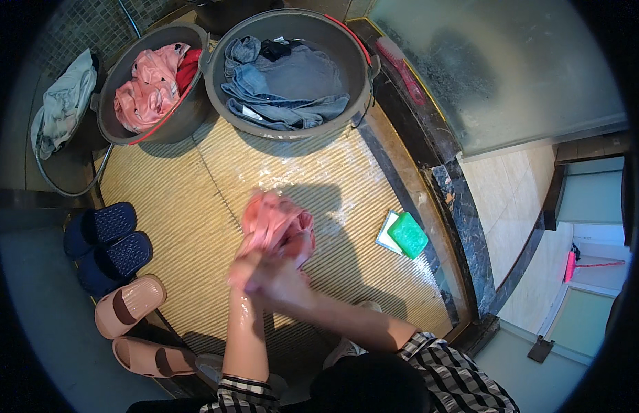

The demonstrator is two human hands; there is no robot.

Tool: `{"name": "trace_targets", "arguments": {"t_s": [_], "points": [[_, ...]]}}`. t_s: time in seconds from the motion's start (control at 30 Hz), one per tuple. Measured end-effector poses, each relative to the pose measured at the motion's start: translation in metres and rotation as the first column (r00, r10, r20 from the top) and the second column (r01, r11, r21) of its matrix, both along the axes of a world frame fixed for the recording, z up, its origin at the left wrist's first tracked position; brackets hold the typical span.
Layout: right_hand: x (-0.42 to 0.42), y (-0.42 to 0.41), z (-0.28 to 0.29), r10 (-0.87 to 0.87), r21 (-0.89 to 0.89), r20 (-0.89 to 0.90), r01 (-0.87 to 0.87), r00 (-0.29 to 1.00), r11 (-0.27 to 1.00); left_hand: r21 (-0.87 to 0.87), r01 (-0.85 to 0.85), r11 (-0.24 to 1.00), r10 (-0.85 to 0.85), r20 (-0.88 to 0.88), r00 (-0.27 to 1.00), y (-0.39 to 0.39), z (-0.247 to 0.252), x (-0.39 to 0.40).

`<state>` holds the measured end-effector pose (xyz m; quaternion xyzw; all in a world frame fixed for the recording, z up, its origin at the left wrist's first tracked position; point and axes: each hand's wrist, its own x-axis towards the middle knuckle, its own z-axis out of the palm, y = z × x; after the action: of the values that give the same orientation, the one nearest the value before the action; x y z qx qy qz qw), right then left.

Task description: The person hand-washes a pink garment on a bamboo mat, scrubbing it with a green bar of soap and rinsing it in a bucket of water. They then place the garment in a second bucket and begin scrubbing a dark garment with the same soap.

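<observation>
A bunched pink garment (278, 219) is in both my hands, above the ribbed floor in front of me. My left hand (243, 271) grips its near end, and the left forearm looks wet. Close against it, my right hand (286, 281) also clasps the fabric. Both hands are blurred, and their fingers are partly hidden by each other and the cloth. To the right, a green bar of soap (408, 235) rests partly over a white-and-blue flat piece (386, 235) on the floor.
Ahead stand a basin (293, 135) with jeans in water and a bucket (183, 126) holding pink and red clothes. Pale cloth (66, 103) fills another container at left. A pink brush (402, 72) lies on the raised stone ledge. Navy slippers (115, 237) and pink slippers (136, 302) line the left.
</observation>
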<state>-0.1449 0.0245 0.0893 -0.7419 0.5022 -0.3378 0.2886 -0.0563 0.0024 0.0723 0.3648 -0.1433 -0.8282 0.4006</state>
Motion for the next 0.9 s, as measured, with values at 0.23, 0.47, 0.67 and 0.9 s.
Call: {"name": "trace_targets", "arguments": {"t_s": [0.23, 0.47, 0.67, 0.9], "points": [[0.013, 0.010, -0.103, -0.081, 0.102, 0.168, 0.065, 0.982, 0.993, 0.057, 0.014, 0.998, -0.014, -0.012, 1.000, 0.005, -0.014, 0.011], [-0.021, -0.028, -0.014, -0.271, 0.057, -0.154, 0.282, 0.950, 0.958, 0.070, -0.355, 0.932, 0.361, -0.217, 0.907, 0.003, -0.040, -0.009], [-0.016, -0.016, -0.027, -0.384, 0.212, 0.059, 0.364, 0.922, 0.907, -0.039, -0.284, 0.958, 0.285, 0.038, 0.958, 0.001, -0.043, -0.018], [-0.080, -0.049, -0.060, -0.341, 0.774, 0.302, -0.020, 0.890, 0.633, -0.298, 0.082, 0.951, 0.107, 0.566, 0.818, 0.010, 0.006, -0.023]]}}
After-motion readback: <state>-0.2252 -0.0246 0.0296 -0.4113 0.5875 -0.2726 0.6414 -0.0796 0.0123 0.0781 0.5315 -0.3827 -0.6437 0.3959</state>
